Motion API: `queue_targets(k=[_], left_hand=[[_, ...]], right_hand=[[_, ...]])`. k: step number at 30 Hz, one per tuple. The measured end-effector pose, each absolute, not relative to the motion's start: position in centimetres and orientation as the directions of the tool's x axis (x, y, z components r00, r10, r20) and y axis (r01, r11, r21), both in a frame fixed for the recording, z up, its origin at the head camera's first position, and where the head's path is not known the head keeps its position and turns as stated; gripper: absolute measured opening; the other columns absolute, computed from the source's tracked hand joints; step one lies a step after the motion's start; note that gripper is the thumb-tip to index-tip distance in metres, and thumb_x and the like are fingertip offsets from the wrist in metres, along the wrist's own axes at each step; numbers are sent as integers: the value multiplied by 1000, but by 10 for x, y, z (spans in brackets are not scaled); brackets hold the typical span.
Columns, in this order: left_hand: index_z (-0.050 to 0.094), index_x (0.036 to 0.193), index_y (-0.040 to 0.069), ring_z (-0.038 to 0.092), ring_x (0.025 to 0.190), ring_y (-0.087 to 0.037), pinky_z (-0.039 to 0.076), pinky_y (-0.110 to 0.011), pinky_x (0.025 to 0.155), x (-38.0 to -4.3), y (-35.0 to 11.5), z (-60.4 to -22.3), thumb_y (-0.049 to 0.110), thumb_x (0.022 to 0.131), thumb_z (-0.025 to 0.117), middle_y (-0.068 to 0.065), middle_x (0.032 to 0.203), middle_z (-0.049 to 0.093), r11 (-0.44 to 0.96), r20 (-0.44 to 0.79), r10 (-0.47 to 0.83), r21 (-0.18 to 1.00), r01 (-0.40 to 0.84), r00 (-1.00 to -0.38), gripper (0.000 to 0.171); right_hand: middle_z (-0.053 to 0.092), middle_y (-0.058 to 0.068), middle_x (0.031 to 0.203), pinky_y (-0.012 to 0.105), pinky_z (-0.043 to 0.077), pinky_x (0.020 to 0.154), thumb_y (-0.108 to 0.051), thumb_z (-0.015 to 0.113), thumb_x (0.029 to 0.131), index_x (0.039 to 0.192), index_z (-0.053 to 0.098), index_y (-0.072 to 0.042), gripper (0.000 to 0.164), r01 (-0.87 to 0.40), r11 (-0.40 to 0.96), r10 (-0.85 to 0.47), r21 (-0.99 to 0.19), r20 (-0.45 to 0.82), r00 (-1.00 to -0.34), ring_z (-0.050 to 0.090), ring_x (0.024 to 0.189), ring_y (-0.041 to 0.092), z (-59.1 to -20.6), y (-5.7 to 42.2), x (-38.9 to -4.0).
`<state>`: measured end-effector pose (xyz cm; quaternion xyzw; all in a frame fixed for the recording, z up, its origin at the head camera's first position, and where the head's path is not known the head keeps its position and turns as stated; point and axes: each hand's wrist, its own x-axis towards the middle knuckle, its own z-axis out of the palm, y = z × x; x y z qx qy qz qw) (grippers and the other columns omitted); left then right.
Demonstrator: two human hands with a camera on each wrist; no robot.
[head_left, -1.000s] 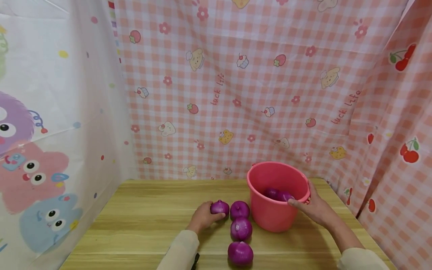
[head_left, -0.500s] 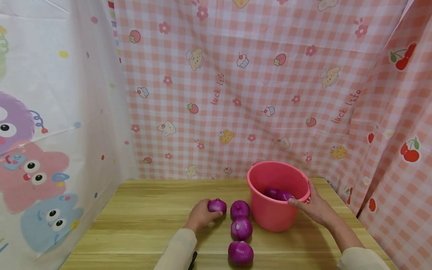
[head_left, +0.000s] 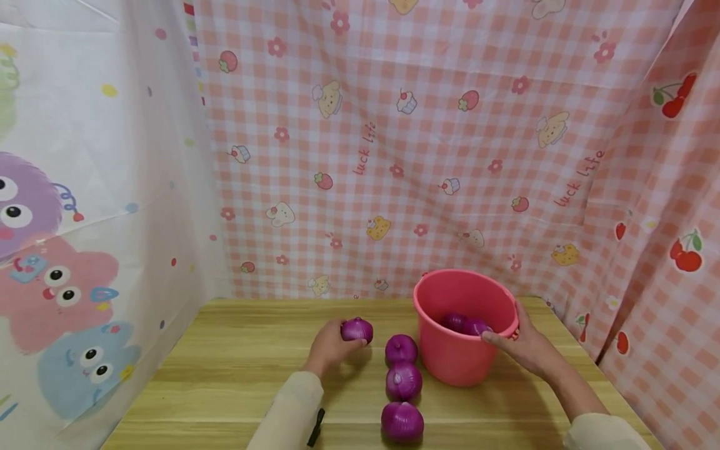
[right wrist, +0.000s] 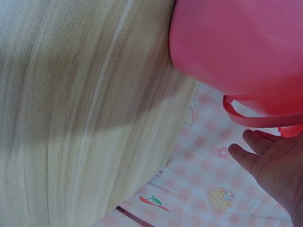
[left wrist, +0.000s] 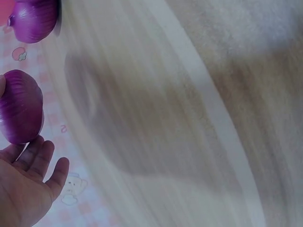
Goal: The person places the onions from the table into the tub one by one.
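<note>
My left hand [head_left: 329, 347] holds a purple onion [head_left: 357, 330] between thumb and fingers, left of the other onions. In the left wrist view, that onion [left wrist: 21, 109] hangs above the table and casts a shadow on it. My right hand [head_left: 527, 347] grips the right rim of a pink bucket [head_left: 457, 359], thumb over the edge. Two onions [head_left: 476, 326] show inside the bucket. Between the left hand and the bucket, three more onions stand in a line: a far one [head_left: 401, 350], a middle one [head_left: 404, 381] and a near one [head_left: 402, 422].
Everything stands on a wood-grain table [head_left: 225, 375]. A pink checked curtain [head_left: 360, 156] hangs behind it and a white cartoon curtain [head_left: 157, 219] on the left. The bucket's handle [right wrist: 255, 121] hangs beside my right hand.
My left hand has moved left and away from me with its onion, leaving a gap to the line of onions. The right hand and the bucket have stayed put.
</note>
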<state>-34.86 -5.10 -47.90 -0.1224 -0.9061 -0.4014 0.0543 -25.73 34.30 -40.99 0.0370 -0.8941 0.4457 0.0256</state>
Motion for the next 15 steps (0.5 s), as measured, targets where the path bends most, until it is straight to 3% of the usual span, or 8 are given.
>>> queue_targets(k=[10, 15], left_hand=[[59, 126, 0, 62, 105, -32, 52, -48, 91, -352, -51, -470, 35, 81, 82, -17, 117, 64, 633, 197, 157, 733, 251, -968, 62], [56, 130, -3, 62, 106, -34, 52, -49, 91, -354, -50, -459, 37, 82, 81, -20, 120, 63, 632, 217, 163, 726, 271, -962, 67]], right_hand=[[23, 32, 155, 68, 34, 103, -47, 66, 93, 158, -11, -13, 107, -97, 622, -40, -777, 92, -995, 32, 135, 53, -412, 344, -257], [23, 32, 155, 69, 34, 102, -47, 66, 93, 158, -11, -14, 106, -106, 623, -44, -775, 100, -994, 32, 135, 53, -411, 344, -257]])
